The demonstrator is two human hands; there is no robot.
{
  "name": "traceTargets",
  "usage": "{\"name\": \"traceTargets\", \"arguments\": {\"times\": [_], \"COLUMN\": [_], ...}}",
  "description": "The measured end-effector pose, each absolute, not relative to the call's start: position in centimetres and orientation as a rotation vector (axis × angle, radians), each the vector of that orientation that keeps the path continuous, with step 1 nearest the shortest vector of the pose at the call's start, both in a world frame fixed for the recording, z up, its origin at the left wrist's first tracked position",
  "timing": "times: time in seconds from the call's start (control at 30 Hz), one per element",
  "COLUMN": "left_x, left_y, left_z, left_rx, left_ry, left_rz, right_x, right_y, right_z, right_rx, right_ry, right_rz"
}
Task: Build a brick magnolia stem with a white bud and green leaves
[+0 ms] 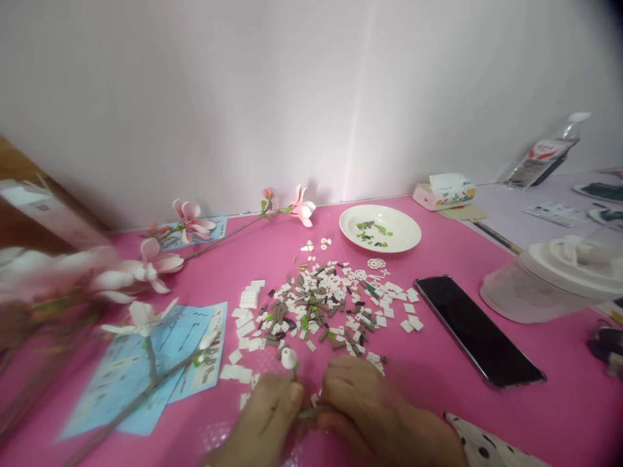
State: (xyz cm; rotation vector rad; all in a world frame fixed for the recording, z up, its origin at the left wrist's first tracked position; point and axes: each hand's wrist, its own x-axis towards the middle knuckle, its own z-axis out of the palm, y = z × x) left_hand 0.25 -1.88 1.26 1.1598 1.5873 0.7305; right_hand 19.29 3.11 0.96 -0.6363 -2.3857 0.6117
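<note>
My left hand and my right hand are closed at the near middle of the pink table. Between them runs a short grey-brown toy branch, with both hands gripping it. A white flower bud stands up just above my left thumb, on a thin stem that my fingers partly cover. Right beyond my hands lies a loose pile of small building pieces, mostly white, grey-brown and green. White flat tiles lie scattered beside my left hand.
Pink toy magnolia branches and a white-flowered branch lie left, partly over blue instruction sheets. A white plate holds green pieces. To the right are a phone, a lidded tub, a tissue pack and a bottle.
</note>
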Motion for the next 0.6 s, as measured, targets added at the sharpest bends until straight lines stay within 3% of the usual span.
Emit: {"name": "traceTargets", "arguments": {"times": [0.2,0.6], "left_x": [-0.7,-0.8], "left_y": [-1.9,-1.3], "left_z": [0.1,0.4], "left_rx": [1.187,1.339], "left_ry": [1.439,1.356], "left_rz": [0.581,0.715], "right_x": [19.3,19.8], "right_y": [3.2,3.2], "right_z": [0.8,1.1], "right_rx": [-0.644,-0.607], "right_ry": [-2.387,-2.279], "right_rz": [0.633,0.742]}}
